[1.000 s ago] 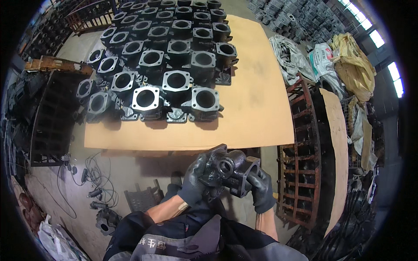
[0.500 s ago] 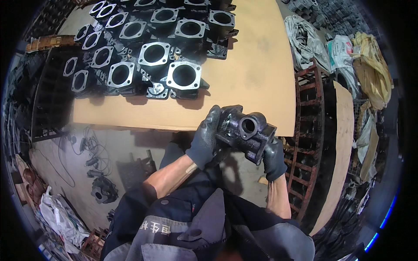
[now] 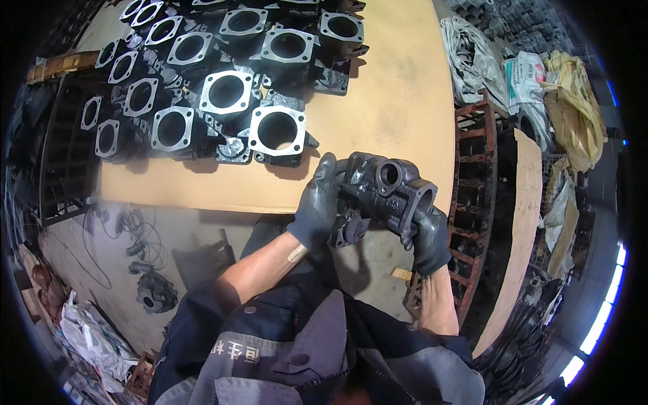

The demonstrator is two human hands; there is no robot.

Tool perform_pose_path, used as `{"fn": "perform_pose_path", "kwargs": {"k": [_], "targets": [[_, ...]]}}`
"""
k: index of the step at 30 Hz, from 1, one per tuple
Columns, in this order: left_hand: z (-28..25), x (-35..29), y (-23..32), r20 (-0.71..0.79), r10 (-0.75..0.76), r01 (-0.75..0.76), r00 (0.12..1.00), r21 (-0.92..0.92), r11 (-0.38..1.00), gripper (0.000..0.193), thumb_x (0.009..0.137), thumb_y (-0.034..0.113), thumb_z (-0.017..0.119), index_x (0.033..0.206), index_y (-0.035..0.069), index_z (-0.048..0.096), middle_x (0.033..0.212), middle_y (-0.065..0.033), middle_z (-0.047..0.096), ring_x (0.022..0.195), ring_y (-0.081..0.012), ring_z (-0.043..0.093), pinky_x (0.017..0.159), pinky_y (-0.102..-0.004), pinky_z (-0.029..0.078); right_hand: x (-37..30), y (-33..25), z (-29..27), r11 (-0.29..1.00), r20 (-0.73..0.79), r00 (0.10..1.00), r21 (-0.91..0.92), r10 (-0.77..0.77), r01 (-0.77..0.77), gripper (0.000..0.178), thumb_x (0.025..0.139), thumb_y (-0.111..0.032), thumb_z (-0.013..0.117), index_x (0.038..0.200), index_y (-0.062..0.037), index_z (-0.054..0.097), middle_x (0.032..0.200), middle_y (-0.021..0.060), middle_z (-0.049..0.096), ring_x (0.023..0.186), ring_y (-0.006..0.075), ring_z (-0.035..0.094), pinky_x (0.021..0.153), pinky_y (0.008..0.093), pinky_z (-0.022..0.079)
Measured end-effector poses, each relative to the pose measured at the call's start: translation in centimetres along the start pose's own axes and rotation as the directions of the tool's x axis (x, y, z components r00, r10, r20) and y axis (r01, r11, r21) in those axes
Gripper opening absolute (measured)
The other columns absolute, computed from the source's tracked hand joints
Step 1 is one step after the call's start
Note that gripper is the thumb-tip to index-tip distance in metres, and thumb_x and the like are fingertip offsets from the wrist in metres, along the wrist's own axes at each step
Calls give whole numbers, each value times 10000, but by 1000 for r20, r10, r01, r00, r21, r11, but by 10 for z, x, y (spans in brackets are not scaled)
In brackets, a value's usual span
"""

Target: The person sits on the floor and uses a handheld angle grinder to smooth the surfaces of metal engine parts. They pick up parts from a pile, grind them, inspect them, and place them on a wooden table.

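A black metal casting (image 3: 383, 192) with flanged round openings is held between my two gloved hands, just off the near edge of the cardboard-covered table. My left hand (image 3: 320, 202) grips its left end, thumb pointing up. Around the lower right flange, my right hand (image 3: 430, 239) is closed, with some fingers hidden beneath the part. Both gloves are dark grey. Rows of similar castings (image 3: 277, 131) stand on the table to the far left, their bare silvery flange faces turned up.
Tan cardboard (image 3: 391, 115) covers the table. A rusty metal rack (image 3: 476, 182) stands along its right side, with white sacks (image 3: 472, 61) and a yellowish plastic bag (image 3: 574, 115) beyond. On the floor at left lie cables (image 3: 143, 233) and a dark metal part (image 3: 156, 293).
The casting has turned in my hands, so its right-end opening now shows more. My hands have moved slightly with it. The view has shifted a little.
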State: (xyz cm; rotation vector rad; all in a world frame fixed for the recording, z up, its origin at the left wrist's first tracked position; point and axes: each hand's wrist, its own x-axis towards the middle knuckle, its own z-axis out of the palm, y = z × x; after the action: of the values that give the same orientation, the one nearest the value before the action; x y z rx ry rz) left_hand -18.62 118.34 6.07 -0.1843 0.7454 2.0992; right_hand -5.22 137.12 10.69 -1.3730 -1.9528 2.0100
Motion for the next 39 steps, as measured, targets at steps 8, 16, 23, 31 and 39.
{"fn": "perform_pose_path", "kwargs": {"k": [8,16,23,31,39], "targets": [[-27,-56,69,199,545,-449,815,810,376,505,1088,428,440,1362,22,561,1298,-160,630,1201,-259,617,1030,-426,511,18,-22,12,984,-84,991,-137,104,-115,272,901,-239,688,911,31,706,697,97,661,433,144,537,401,277,381],[-73,-39,129,328,680,-347,656,931,-115,281,961,45,578,1225,-28,640,1227,-212,671,1140,-307,651,1004,-420,504,38,-26,23,963,-149,978,-206,146,-175,341,916,-290,679,951,49,684,698,104,651,453,147,562,393,267,399],[-86,-26,125,276,628,-330,727,944,-33,391,872,10,644,1262,-21,625,1268,-248,645,1218,-403,618,1053,-447,484,49,-43,48,950,-175,972,-240,159,-199,285,908,-269,636,826,3,659,627,71,600,433,144,528,394,265,380],[-99,-15,120,255,644,-338,721,941,5,462,878,-17,660,1332,3,581,1328,-249,625,1230,-416,620,1007,-423,518,78,-52,66,913,-144,962,-309,232,-266,317,912,-250,670,952,64,662,682,121,624,451,171,558,387,296,420],[-115,-12,125,310,602,-356,736,933,-45,454,879,-1,667,1327,25,597,1319,-225,635,1176,-412,644,946,-428,553,109,-67,98,901,-85,976,-375,202,-219,316,910,-262,695,900,52,669,678,105,621,452,163,558,382,285,414]]}}
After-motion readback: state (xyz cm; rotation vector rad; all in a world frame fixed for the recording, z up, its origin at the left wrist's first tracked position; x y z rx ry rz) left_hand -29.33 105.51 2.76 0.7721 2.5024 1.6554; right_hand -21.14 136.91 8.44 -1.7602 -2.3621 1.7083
